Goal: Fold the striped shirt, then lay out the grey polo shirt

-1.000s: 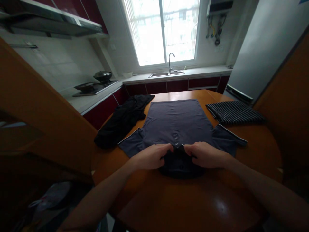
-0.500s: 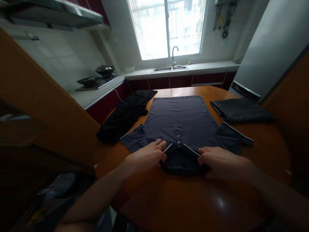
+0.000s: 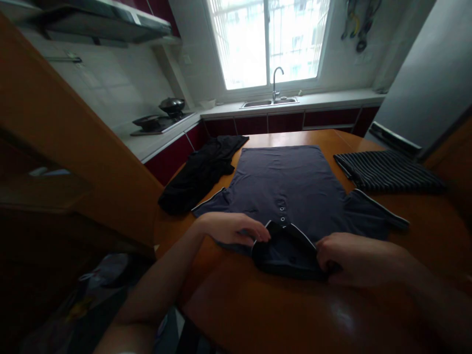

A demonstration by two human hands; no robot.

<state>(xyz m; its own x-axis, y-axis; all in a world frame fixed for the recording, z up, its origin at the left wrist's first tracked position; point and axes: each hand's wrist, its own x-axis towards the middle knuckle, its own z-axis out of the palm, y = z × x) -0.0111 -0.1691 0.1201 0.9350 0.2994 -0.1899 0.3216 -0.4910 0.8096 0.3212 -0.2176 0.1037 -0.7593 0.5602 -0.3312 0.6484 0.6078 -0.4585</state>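
A dark grey-blue polo shirt lies spread on the wooden table, hem away from me and collar toward me. Its short sleeves carry white edging, and light buttons run down the placket. The white-edged collar gapes and shows its dark inside. At the collar's left side is my left hand, thumb and fingers apart, fingertips by the collar edge. My right hand has its fingers closed around the right side of the collar; their tips are partly hidden.
Left of the shirt is a crumpled black garment. A folded striped cloth rests at the right on the round table. Beyond stand a counter with a sink, a stove with a pot, and a fridge.
My left hand has loosened from the collar's left side, its fingers now apart. My right hand keeps its hold. The view has shifted, so the scene sits farther right.
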